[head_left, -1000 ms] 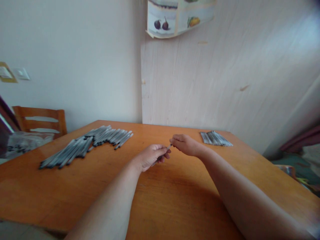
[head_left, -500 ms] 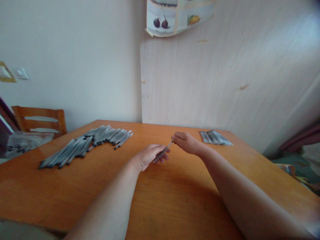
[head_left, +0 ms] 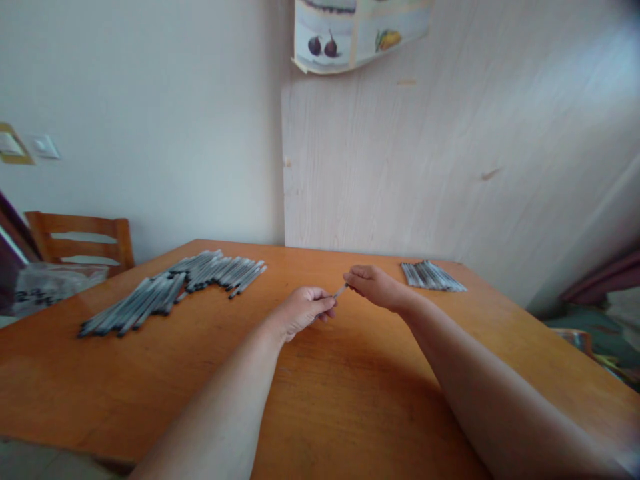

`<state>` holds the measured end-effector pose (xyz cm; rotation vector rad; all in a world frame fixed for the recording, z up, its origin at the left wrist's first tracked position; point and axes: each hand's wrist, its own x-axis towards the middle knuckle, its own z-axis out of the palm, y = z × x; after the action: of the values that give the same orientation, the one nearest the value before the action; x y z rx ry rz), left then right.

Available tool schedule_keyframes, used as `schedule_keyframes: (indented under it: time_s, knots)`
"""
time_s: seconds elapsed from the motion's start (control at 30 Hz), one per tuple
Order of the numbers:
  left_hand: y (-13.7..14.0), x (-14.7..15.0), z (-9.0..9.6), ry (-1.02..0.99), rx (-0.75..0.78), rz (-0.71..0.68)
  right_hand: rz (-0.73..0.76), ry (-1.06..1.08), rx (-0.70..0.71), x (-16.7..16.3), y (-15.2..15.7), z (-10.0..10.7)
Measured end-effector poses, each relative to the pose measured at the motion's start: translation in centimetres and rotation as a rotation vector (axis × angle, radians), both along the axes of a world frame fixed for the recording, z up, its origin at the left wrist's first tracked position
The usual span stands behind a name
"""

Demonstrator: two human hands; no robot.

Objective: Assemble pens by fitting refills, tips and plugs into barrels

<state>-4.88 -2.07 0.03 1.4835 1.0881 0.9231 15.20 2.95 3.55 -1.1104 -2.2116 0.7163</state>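
A slim pen [head_left: 341, 291] is held in the air above the middle of the wooden table [head_left: 350, 413], slanting up to the right. My left hand [head_left: 307, 311] is closed round its lower part, thumb on top, hiding most of the barrel. At the upper end, my right hand [head_left: 367, 283] pinches the tip between thumb and fingers. Only a short pale stretch shows between the two hands. To the left lies a loose heap of similar pens [head_left: 150, 300] with dark ends. A neater row of pens [head_left: 433, 275] lies beyond my right hand.
A wooden chair [head_left: 80, 230] stands behind the table's left edge, with a clear plastic bag [head_left: 57, 283] of dark small pieces near it. Fruit pictures [head_left: 350, 37] hang on the wall. Cloth [head_left: 600, 283] and other items are beyond the right edge.
My left hand has slid its grip along the pen and closed tighter, so the lower end that stuck out before is now hidden. My right hand has barely moved.
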Motion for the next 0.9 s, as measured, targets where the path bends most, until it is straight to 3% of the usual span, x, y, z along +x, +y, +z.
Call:
schedule_keyframes:
  time_s: [0.3,0.47,0.6,0.7,0.9]
  knots:
    - [0.5,-0.1,-0.4,-0.014,0.017,0.045,-0.088,0.068,-0.070,0.1,0.5,0.3]
    - [1.0,-0.5,-0.6,-0.078,0.007,0.172,-0.469,0.242,0.016,2.6,3.1,-0.8]
    - [1.4,-0.6,-0.9,-0.120,-0.003,0.260,-0.678,0.119,0.118,5.1,5.6,-3.2]
    - [1.7,-0.7,-1.3,-0.148,-0.014,0.284,-0.690,-0.060,0.193,6.1,6.7,-5.0]
    - [2.0,-0.8,-1.7,-0.160,-0.021,0.269,-0.487,-0.399,0.194,5.0,7.6,-7.6]
